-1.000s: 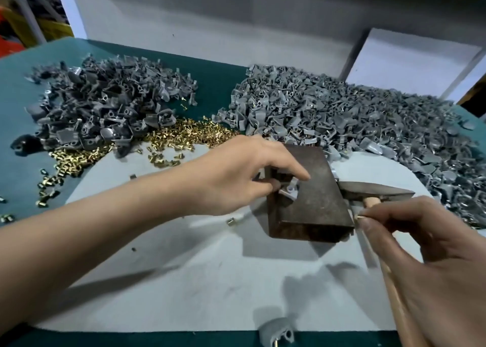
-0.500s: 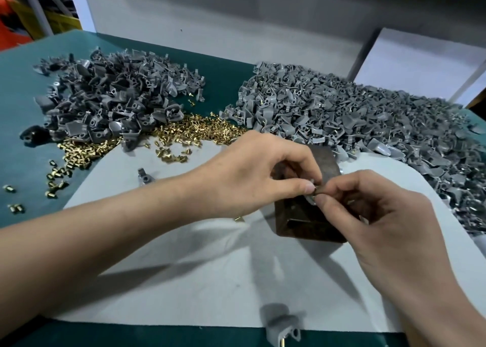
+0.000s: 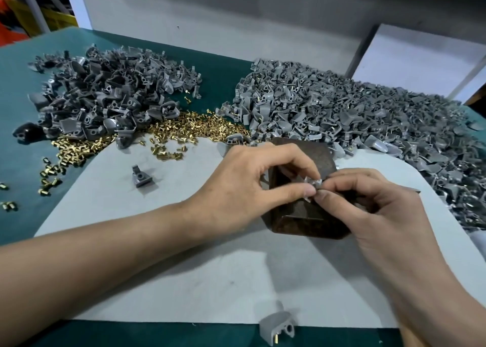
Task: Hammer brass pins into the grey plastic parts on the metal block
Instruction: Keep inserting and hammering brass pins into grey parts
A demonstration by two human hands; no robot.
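Left hand (image 3: 244, 186) and right hand (image 3: 368, 210) pinch one part (image 3: 314, 185) over the block (image 3: 297, 223).
The hands meet fingertip to fingertip, each gripping the small grey part between thumb and forefinger above the dark block's top; whether the part touches the block cannot be told. The block stands on a pale sheet (image 3: 184, 268) on the green counter (image 3: 15, 84). Brass pins (image 3: 184, 128) lie beyond the left hand, between a darker heap (image 3: 105, 99) and a paler heap (image 3: 355, 115) of grey parts.
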